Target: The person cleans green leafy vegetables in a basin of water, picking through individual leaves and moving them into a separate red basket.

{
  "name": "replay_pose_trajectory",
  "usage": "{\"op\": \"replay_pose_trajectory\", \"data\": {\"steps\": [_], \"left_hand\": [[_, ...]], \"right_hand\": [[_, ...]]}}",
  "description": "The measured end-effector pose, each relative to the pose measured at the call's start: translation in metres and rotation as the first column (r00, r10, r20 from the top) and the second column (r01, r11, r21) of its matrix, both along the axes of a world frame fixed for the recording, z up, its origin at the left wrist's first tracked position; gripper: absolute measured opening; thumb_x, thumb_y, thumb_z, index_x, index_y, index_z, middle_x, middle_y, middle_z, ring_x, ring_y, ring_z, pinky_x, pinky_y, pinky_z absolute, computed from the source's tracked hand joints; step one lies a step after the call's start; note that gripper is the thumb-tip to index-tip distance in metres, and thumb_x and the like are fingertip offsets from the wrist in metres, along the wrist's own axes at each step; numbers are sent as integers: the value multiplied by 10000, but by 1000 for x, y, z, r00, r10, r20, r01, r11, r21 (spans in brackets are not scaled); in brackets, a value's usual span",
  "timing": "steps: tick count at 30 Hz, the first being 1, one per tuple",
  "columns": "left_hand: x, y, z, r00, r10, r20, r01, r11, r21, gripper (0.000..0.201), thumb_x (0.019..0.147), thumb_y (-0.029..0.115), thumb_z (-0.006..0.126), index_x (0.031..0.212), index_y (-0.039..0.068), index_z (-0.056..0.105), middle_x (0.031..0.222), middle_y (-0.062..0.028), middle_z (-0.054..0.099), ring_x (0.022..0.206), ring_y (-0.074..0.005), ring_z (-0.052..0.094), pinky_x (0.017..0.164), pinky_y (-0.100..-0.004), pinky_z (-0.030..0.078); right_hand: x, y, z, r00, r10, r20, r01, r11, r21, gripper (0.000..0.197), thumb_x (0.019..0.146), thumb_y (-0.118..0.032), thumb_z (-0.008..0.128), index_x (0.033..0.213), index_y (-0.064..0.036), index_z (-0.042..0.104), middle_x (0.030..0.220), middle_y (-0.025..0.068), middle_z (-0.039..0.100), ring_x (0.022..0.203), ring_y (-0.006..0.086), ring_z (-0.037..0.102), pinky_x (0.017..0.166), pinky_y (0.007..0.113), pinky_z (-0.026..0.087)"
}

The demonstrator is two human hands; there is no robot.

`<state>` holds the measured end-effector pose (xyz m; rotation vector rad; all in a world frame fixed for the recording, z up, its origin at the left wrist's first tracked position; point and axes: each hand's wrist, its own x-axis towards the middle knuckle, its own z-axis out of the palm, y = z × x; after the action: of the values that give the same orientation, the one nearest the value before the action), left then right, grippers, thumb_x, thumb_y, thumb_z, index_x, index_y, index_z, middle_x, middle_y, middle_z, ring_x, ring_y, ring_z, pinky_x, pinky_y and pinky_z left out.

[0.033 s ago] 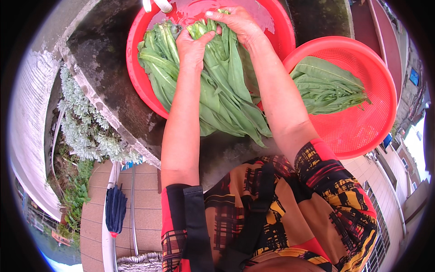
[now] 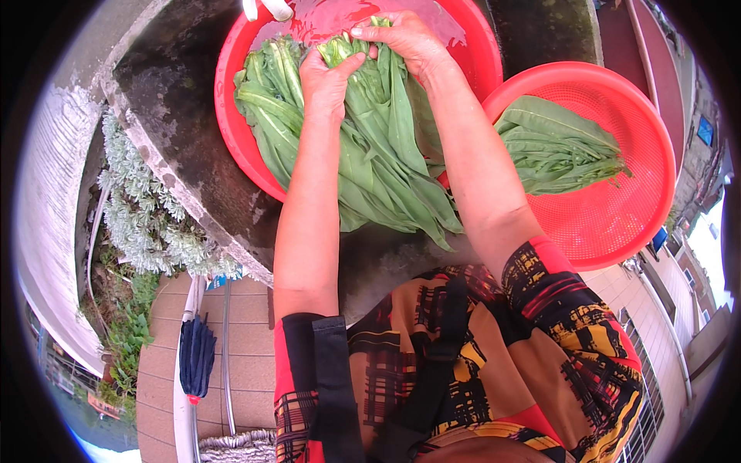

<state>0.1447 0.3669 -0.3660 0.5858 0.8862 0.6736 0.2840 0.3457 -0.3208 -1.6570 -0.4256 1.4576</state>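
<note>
My left hand (image 2: 326, 85) is closed around the stem end of a bunch of long-leaved greens (image 2: 378, 131). At the same stem end, my right hand (image 2: 409, 45) grips the right side of the bunch, thumb toward the stalks. The cut stems point away from me, and the broad leaves droop over the near rim of a red basin (image 2: 488, 58). Another bunch of greens (image 2: 266, 116) lies in the basin to the left of my left hand. Water shows behind my hands, inside the basin.
A red colander (image 2: 598, 235) with a bunch of leaves (image 2: 559, 147) stands right of the basin. White pipe ends (image 2: 274, 9) hang over the basin's far edge. Basin and colander rest in a dark concrete trough (image 2: 166, 100). A folded umbrella (image 2: 197, 355) hangs at lower left.
</note>
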Motion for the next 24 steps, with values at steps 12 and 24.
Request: {"op": "replay_pose_trajectory", "data": {"steps": [12,24], "left_hand": [[-14,4,-2,992,-53,116,58,998,-39,484,663,-142,619,1109,9,506,1065,-62,586,966,-165,559,852,-301,443],[-26,1,2,990,77,119,-69,995,-67,450,710,-122,583,1123,32,491,1053,-83,593,936,-202,584,844,-333,477]], "right_hand": [[51,-13,-142,752,-46,657,137,987,-88,129,748,6,607,876,21,612,749,79,605,622,163,547,570,318,455],[-22,-13,29,883,95,460,-105,994,-3,343,615,-179,806,837,-8,606,742,46,625,658,130,576,574,280,465]]}}
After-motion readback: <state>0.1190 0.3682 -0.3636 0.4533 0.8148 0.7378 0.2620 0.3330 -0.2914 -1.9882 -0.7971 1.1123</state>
